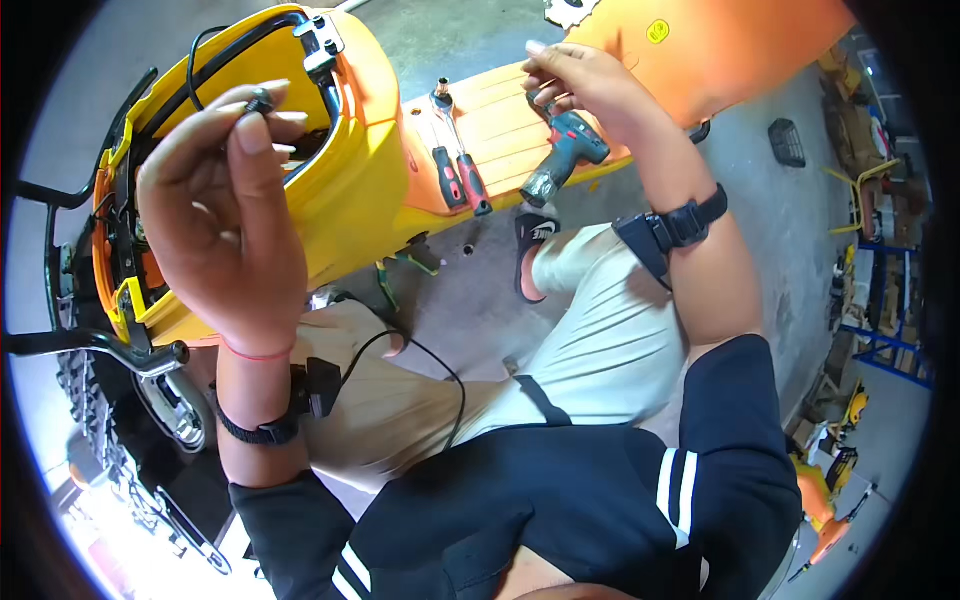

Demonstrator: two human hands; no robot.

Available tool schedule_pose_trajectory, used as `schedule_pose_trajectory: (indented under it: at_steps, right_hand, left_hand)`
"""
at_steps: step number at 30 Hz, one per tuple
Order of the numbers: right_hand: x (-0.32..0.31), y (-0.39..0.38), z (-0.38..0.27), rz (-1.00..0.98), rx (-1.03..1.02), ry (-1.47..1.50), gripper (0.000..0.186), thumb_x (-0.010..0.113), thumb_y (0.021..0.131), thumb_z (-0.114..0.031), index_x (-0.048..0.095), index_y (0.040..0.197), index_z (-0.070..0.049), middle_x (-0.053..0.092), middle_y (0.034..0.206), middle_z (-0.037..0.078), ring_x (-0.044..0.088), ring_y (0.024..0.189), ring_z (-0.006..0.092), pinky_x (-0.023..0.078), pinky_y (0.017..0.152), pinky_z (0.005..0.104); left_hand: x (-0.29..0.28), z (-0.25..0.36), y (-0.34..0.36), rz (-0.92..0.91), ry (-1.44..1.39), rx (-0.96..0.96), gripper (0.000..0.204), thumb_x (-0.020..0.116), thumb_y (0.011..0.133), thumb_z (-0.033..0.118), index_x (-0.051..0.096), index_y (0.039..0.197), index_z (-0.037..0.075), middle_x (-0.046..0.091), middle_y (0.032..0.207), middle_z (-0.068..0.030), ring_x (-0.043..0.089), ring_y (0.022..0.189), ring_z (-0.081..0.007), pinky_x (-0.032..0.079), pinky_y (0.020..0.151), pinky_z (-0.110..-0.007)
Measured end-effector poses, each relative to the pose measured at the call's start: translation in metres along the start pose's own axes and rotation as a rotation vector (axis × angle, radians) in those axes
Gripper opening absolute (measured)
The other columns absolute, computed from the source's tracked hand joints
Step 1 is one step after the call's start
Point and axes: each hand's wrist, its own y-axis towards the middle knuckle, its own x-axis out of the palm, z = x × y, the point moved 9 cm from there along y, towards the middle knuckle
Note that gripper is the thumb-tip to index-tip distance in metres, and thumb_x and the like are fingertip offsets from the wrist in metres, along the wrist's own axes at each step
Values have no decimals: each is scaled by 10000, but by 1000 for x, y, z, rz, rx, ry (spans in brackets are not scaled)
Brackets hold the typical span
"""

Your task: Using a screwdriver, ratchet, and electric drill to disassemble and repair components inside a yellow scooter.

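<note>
We saw white glare wash out the lower left, while the left hand [222, 205] showed soft shading. Black vignetting ringed the view, lines bowed near it, and the blue rack [890, 310] was perhaps blurred.

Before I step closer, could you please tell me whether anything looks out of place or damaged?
Nothing looks plainly spilled or damaged. The power tool lies on its side at the near edge of the orange footboard, nose seeming to jut past it, which looks slightly precarious.

A small, dark, ridged, bolt-like piece [260, 102] sits in the upper left of the frame. Partly hidden, it is pinched in the left hand [222, 190].
</note>
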Motion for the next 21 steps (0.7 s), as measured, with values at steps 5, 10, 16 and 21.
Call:
schedule_pose_trajectory:
  at_steps: [5,10,16,21]
  right_hand:
    - [19,7,34,-45,75,-150,407,524,1031,-430,667,992,-50,691,963,41,630,773,119,519,695,277]
    - [72,-9,72,-418,140,-516,359,527,959,-175,603,1262,0,687,1104,103,676,893,176,547,778,332]
    - [94,-16,71,-477,12,-865,435,674,921,-235,611,1283,-3,697,1162,202,670,1095,335,525,948,396]
    - [133,-15,73,-493,-208,-981,562,775,821,-223,593,1325,-54,613,1268,222,618,1146,377,508,976,413]
  left_hand:
    - [-4,15,8,37,57,103,142,504,1020,-22,468,1149,-69,659,1197,-292,720,939,-227,601,801,-293]
    - [-15,7,21,91,99,73,114,570,988,-26,533,1069,-98,681,1174,-252,720,957,-214,588,863,-296]
    - [-17,-29,25,56,187,-126,141,632,971,24,606,1082,-59,726,1015,-123,709,926,-136,548,862,-240]
    - [-12,-17,22,57,379,-70,136,692,949,86,655,1034,-15,724,961,-65,701,859,-94,549,812,-225]
